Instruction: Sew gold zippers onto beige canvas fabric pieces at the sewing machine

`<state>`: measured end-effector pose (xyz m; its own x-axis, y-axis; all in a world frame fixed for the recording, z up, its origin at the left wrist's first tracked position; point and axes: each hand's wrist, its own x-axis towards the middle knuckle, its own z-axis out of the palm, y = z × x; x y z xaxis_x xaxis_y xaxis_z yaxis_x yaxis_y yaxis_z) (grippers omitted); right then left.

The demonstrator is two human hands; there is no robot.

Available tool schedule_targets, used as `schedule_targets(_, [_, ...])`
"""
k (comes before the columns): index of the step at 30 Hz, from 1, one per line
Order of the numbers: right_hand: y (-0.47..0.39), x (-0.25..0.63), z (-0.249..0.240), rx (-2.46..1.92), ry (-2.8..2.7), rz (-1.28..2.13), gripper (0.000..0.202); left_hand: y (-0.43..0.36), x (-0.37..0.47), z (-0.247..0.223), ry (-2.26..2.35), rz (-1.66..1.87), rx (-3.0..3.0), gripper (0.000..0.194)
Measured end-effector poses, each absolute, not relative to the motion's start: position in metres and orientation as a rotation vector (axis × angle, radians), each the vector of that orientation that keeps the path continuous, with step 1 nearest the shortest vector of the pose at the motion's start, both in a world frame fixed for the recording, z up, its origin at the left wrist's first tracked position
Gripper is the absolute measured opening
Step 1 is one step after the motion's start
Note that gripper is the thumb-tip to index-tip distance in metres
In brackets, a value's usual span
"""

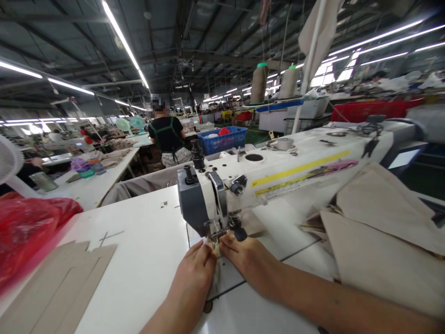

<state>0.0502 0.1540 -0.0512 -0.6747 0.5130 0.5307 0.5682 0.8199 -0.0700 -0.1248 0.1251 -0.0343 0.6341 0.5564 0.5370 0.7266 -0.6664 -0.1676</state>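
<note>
A white industrial sewing machine (278, 169) lies across the white table (139, 241), its grey needle head (194, 199) at the left. Under the presser foot (217, 234) sits a small pale fabric piece (216, 273), mostly hidden by my hands. My left hand (194, 271) rests on the piece just left of the foot, fingers pressed flat together. My right hand (248, 262) presses it from the right, fingertips close to the foot. Both hands touch each other over the fabric.
Beige fabric panels (378, 232) are stacked at the right. Beige cut pieces (59, 287) and a red plastic bag (24, 227) lie at the left. A person in a black top (168, 137) stands beyond, near a blue basket (222, 139). Thread cones (259, 83) stand behind the machine.
</note>
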Motion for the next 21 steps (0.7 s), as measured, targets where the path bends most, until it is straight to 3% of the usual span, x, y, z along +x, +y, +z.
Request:
schedule_targets(14, [0.157, 0.050, -0.051, -0.782, -2.466, -0.096, 0.020, 0.131, -0.125, -0.037, -0.974, -0.605, -2.476, 0.028])
schedule_targets(21, [0.164, 0.040, -0.075, -0.848, -2.416, -0.137, 0.027, 0.132, -0.127, -0.037, -1.004, -0.630, -2.467, 0.016])
